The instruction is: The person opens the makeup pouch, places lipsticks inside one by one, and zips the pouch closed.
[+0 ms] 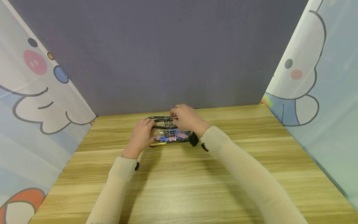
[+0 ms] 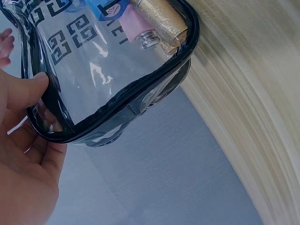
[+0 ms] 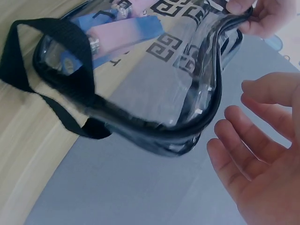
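Note:
A clear zip pouch (image 1: 169, 133) with black trim and a black printed pattern stands near the back of the table. Through its side show pink-and-blue tubes (image 3: 124, 35) and a gold glittery tube (image 2: 161, 21). My left hand (image 1: 141, 133) grips the pouch's top left corner, the thumb (image 2: 35, 89) on its front and fingers behind. Close to the top right edge is my right hand (image 1: 185, 117). In the right wrist view its fingers (image 3: 234, 140) are loosely bent and apart from the pouch, with nothing visible between them. A black strap (image 3: 77, 47) loops from the pouch's right end.
The pouch rests on a wood-grain table (image 1: 179, 180). Right behind it rises a grey panel (image 1: 167, 56) at the table's back edge. Cartoon-printed curtains hang along the left (image 1: 33, 102) and the right (image 1: 330, 93).

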Action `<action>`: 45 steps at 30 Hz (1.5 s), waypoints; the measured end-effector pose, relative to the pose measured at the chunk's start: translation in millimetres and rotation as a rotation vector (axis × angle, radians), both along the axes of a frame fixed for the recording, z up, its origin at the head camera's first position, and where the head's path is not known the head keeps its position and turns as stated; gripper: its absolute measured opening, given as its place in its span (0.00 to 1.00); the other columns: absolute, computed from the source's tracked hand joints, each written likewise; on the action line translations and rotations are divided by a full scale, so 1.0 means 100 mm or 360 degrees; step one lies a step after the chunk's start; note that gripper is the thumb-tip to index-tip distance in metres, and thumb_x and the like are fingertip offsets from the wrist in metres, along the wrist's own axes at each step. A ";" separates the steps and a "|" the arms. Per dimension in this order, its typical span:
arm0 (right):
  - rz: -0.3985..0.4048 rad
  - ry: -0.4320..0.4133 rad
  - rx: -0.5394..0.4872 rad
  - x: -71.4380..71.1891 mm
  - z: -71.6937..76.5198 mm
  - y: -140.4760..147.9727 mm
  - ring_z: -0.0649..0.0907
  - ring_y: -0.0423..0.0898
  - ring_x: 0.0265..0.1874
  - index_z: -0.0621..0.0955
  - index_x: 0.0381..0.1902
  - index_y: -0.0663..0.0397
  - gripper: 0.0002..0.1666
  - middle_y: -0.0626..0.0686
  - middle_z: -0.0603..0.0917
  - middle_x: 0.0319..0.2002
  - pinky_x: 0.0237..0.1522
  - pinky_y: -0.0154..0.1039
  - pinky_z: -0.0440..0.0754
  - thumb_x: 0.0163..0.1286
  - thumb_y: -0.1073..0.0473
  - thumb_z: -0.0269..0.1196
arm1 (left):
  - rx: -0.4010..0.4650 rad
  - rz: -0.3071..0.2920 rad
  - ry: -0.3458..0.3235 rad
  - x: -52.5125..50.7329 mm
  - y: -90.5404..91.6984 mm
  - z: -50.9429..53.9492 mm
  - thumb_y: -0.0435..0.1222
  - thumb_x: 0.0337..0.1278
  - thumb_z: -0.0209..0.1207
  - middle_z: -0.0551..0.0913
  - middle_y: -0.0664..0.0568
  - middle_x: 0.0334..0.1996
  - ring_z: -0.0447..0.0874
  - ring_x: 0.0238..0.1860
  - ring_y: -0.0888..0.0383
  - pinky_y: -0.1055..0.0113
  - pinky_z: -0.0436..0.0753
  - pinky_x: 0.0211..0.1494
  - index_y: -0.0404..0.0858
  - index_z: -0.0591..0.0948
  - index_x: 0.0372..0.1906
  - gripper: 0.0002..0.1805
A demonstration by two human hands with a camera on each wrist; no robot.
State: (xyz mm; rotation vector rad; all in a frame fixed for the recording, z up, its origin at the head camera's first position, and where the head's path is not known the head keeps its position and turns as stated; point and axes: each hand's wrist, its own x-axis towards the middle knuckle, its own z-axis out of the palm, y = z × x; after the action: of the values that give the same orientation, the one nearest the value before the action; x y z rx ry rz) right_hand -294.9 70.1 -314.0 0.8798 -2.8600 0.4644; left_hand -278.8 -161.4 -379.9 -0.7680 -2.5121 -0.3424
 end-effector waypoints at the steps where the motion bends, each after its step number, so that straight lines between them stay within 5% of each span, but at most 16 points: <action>1: -0.0009 -0.0011 -0.0026 0.01 0.00 0.03 0.80 0.51 0.49 0.83 0.56 0.55 0.16 0.52 0.82 0.49 0.52 0.46 0.81 0.73 0.60 0.62 | -0.0001 -0.0001 0.0002 0.00 0.00 0.00 0.27 0.65 0.63 0.82 0.44 0.37 0.76 0.37 0.47 0.53 0.79 0.45 0.32 0.84 0.42 0.03; 21: -0.0136 -0.0173 -0.0457 0.16 -0.33 0.55 0.81 0.51 0.45 0.84 0.50 0.57 0.14 0.54 0.82 0.48 0.48 0.49 0.81 0.70 0.57 0.65 | 0.0033 0.0012 -0.0048 0.00 -0.01 0.00 0.27 0.66 0.62 0.82 0.44 0.38 0.77 0.39 0.46 0.52 0.79 0.48 0.32 0.84 0.43 0.04; 37: -0.0157 -0.0103 -0.0723 0.27 -0.56 0.56 0.80 0.48 0.41 0.84 0.47 0.61 0.10 0.53 0.80 0.42 0.46 0.42 0.84 0.68 0.66 0.66 | 0.0126 0.0003 -0.0045 0.00 -0.01 -0.03 0.25 0.64 0.63 0.82 0.44 0.37 0.77 0.39 0.46 0.52 0.79 0.48 0.32 0.84 0.43 0.05; 45: -0.0169 -0.0084 -0.0884 0.30 -0.62 0.58 0.80 0.49 0.39 0.84 0.45 0.63 0.09 0.54 0.80 0.40 0.45 0.41 0.85 0.67 0.70 0.65 | 0.0193 -0.0049 0.0060 0.01 0.01 -0.06 0.24 0.61 0.65 0.83 0.45 0.36 0.78 0.38 0.47 0.54 0.80 0.44 0.33 0.84 0.40 0.05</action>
State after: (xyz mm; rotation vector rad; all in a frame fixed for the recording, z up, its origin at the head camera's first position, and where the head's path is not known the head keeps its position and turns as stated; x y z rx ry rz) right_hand -264.8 127.7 -375.6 0.6133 -2.5750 1.2000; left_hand -278.2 -160.2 -385.4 -0.7589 -2.4218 -0.4816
